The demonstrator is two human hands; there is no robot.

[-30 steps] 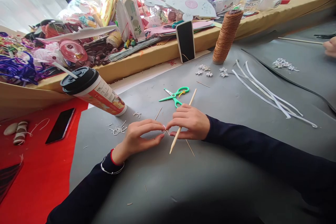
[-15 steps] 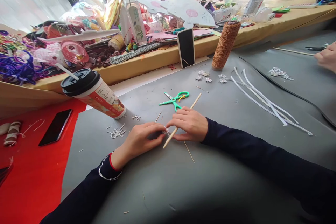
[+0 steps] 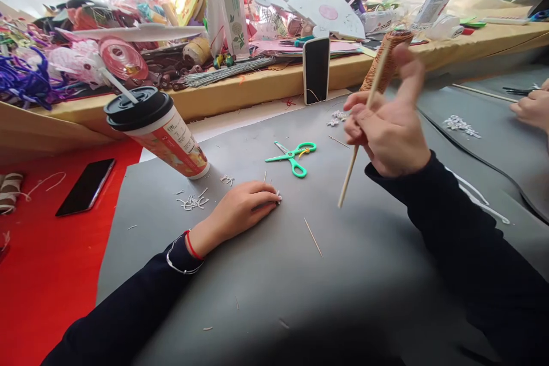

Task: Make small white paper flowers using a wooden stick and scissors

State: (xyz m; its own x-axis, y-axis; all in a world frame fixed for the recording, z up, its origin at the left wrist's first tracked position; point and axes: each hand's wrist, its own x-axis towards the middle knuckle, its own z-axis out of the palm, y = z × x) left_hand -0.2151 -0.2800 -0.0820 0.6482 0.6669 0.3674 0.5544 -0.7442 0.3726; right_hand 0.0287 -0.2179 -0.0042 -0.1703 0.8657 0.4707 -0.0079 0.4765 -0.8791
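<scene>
My left hand rests on the grey table sheet, its fingertips closed on a small white knotted thread piece, mostly hidden by the fingers. Raised above the table to the right, my right hand grips a thin wooden stick that slants down. Its thumb or one finger sticks up, blurred by motion. Green-handled scissors lie with blades parted beyond my left hand. A toothpick-like stick lies between the hands. Small white flower-shaped pieces are partly covered by my right hand.
A lidded paper cup stands left, near white thread clippings. A dark phone lies on red cloth. Another phone leans on the cluttered ledge, near a brown thread spool. Another person's hand is at far right.
My right hand has lifted up and right, away from my left hand, carrying the wooden stick. My left hand stays low with the white piece. The view has shifted slightly.
</scene>
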